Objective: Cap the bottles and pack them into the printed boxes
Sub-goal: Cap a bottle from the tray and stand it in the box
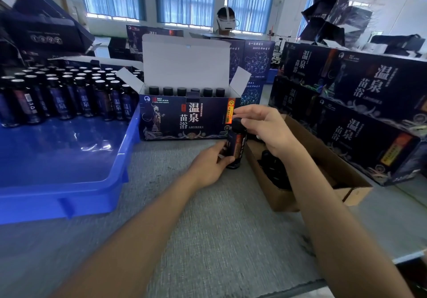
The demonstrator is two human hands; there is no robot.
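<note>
You are capping a dark bottle [233, 146] that stands on the grey table [208, 216], just in front of the open printed box [184, 118].

Your left hand [208, 164] grips the bottle's lower body, and your right hand [265, 129] pinches the black cap [237, 122] on its neck from above. The box holds a row of capped bottles. If the cap sits crooked, twisting could cross-thread it. A slack left grip could let the bottle spin or tip toward the cardboard carton [323, 159] of spare caps [275, 170] beside it.
</note>
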